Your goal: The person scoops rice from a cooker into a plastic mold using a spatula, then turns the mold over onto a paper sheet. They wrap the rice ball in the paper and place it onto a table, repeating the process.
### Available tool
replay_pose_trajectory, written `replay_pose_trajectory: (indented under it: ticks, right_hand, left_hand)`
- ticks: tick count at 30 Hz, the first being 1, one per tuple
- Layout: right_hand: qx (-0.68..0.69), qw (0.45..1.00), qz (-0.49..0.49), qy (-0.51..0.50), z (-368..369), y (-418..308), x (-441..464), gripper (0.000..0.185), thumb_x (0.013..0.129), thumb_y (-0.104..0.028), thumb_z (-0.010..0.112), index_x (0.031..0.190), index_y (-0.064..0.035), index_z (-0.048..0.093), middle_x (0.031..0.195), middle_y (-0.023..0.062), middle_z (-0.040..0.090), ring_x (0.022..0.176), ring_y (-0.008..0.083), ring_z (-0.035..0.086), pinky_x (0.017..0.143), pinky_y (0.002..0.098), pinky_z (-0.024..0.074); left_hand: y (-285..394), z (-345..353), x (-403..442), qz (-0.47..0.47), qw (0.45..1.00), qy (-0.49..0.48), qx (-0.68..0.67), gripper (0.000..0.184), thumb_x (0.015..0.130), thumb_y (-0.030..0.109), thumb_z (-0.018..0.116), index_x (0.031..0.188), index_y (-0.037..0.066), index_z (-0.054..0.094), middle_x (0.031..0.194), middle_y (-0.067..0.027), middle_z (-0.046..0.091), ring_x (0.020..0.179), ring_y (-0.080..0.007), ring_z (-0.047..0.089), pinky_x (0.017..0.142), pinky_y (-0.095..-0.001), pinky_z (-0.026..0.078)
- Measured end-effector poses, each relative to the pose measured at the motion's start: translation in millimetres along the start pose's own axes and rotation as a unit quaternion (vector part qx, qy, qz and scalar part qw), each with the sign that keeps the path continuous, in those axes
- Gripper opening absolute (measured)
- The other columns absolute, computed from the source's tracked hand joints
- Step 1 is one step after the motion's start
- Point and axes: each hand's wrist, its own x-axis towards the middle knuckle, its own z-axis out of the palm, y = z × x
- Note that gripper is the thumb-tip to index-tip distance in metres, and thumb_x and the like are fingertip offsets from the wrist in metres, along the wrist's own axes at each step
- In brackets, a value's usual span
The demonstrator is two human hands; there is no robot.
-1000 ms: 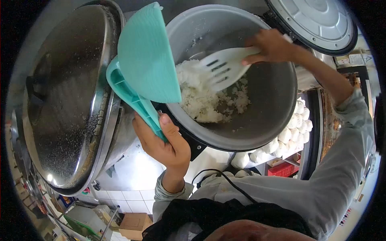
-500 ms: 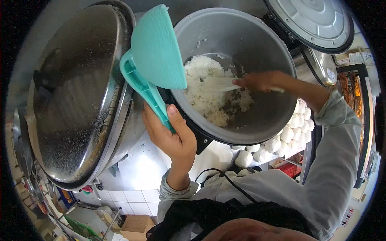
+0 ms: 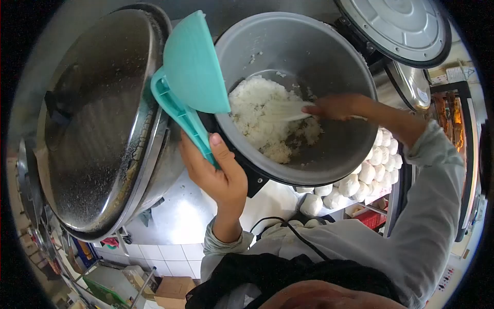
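Observation:
My left hand (image 3: pixel 218 170) is wrapped round the handle of a turquoise scoop (image 3: pixel 193 67), its bowl tilted beside the pot's left rim. Inside the large grey pot (image 3: pixel 339 62), white rice (image 3: pixel 262 98) lies in a loose heap toward the left of the bottom. My right hand (image 3: pixel 337 107) reaches over the pot's right side and grips a pale slotted paddle (image 3: pixel 288 110). The paddle's blade touches the rice and is slightly blurred, seen nearly edge-on. A few grains stick to the inner wall.
A big steel vessel with a domed lid (image 3: pixel 98 118) stands at the left. The pot's round lid (image 3: pixel 401 26) is open at the upper right. White wrapped bundles (image 3: pixel 370 172) are piled at the right. A cardboard box (image 3: pixel 174 292) sits lower left.
My right hand has moved down and toward me with the paddle, whose slotted face has turned nearly edge-on. The scoop has shifted slightly in view, still in my left hand.

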Motion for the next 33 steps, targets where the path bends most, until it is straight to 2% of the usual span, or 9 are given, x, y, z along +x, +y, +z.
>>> replay_pose_trajectory:
  ticks: [2, 4, 6, 8, 10, 12, 18, 27, 33]
  right_hand:
    - [-0.007, 0.996, 0.069, -0.060, -17, 9, -25, 0.072, 0.090, -0.060, 0.029, 0.090, 0.0040, 0.062, 0.073, 0.0245, 0.060, 0.077, 0.0369, 0.061, 0.076, 0.0447, 0.0456]
    - [-0.180, 0.983, -0.006, -0.031, -33, 27, -29, 0.069, 0.089, -0.061, 0.033, 0.093, 0.0019, 0.063, 0.073, 0.0208, 0.061, 0.069, 0.0349, 0.060, 0.068, 0.0443, 0.0462]
    - [-0.216, 0.975, -0.001, -0.054, -24, 46, -30, 0.069, 0.088, -0.061, 0.035, 0.090, 0.0016, 0.063, 0.072, 0.0191, 0.062, 0.067, 0.0343, 0.058, 0.066, 0.0445, 0.0456]
    - [-0.255, 0.964, 0.001, -0.072, -7, 51, -16, 0.068, 0.088, -0.061, 0.037, 0.087, 0.0013, 0.064, 0.071, 0.0175, 0.062, 0.064, 0.0337, 0.056, 0.064, 0.0447, 0.0450]
    - [-0.122, 0.970, -0.086, -0.193, 28, 45, 11, 0.070, 0.085, -0.064, 0.040, 0.070, 0.0007, 0.060, 0.058, 0.0141, 0.056, 0.052, 0.0270, 0.051, 0.051, 0.0400, 0.0431]
    - [0.097, 0.972, 0.063, -0.203, 39, -6, 2, 0.070, 0.084, -0.067, 0.039, 0.054, -0.0051, 0.048, 0.046, 0.0069, 0.042, 0.040, 0.0189, 0.043, 0.040, 0.0341, 0.0360]
    - [0.344, 0.924, 0.014, -0.166, 35, -38, -6, 0.061, 0.083, -0.066, 0.044, 0.063, -0.0081, 0.045, 0.043, -0.0027, 0.029, 0.033, 0.0094, 0.032, 0.031, 0.0278, 0.0250]
    - [0.509, 0.838, 0.072, -0.183, 5, -13, -12, 0.060, 0.081, -0.066, 0.045, 0.078, -0.0061, 0.045, 0.045, -0.0081, 0.027, 0.031, 0.0001, 0.027, 0.027, 0.0162, 0.0264]
    - [0.464, 0.877, 0.026, -0.120, -2, -14, 2, 0.064, 0.081, -0.069, 0.042, 0.081, -0.0044, 0.047, 0.051, -0.0052, 0.033, 0.034, 0.0018, 0.032, 0.030, 0.0200, 0.0309]
  left_hand:
    - [1, 1, -1, -0.014, 1.000, 0.015, -0.004, 0.041, 0.095, 0.018, 0.044, 0.125, -0.009, 0.039, 0.071, -0.0040, 0.047, 0.052, -0.0053, 0.041, 0.048, -0.0182, 0.033]
    - [2, 1, -2, -0.023, 1.000, 0.010, -0.006, 0.040, 0.095, 0.019, 0.044, 0.125, -0.009, 0.039, 0.065, -0.0025, 0.046, 0.051, -0.0051, 0.039, 0.047, -0.0179, 0.031]
    - [2, 0, 0, -0.022, 1.000, -0.004, -0.002, 0.039, 0.095, 0.019, 0.043, 0.122, -0.009, 0.039, 0.051, 0.0016, 0.039, 0.047, -0.0045, 0.035, 0.046, -0.0177, 0.027]
    - [3, -1, -1, -0.027, 1.000, -0.006, 0.005, 0.039, 0.095, 0.019, 0.043, 0.122, -0.009, 0.039, 0.055, 0.0003, 0.042, 0.048, -0.0046, 0.036, 0.046, -0.0176, 0.028]
    - [4, 0, -3, -0.032, 0.999, -0.005, 0.012, 0.039, 0.095, 0.019, 0.043, 0.121, -0.009, 0.040, 0.059, -0.0011, 0.044, 0.049, -0.0047, 0.037, 0.047, -0.0176, 0.029]
    - [3, 3, -3, -0.020, 1.000, 0.012, 0.014, 0.039, 0.095, 0.018, 0.043, 0.122, -0.009, 0.039, 0.072, -0.0049, 0.048, 0.051, -0.0052, 0.039, 0.047, -0.0175, 0.032]
    - [0, -4, -2, -0.028, 0.999, -0.009, 0.020, 0.038, 0.092, 0.018, 0.044, 0.115, -0.013, 0.042, 0.082, -0.0120, 0.046, 0.054, -0.0115, 0.044, 0.046, -0.0221, 0.035]
    - [-3, -10, 0, -0.007, 1.000, -0.022, 0.021, 0.034, 0.095, 0.014, 0.039, 0.119, -0.009, 0.040, 0.085, -0.0086, 0.048, 0.051, -0.0063, 0.043, 0.047, -0.0177, 0.035]
    - [-5, -9, -2, 0.005, 1.000, -0.014, 0.023, 0.034, 0.095, 0.014, 0.039, 0.119, -0.009, 0.041, 0.085, -0.0086, 0.047, 0.053, -0.0066, 0.042, 0.048, -0.0182, 0.036]
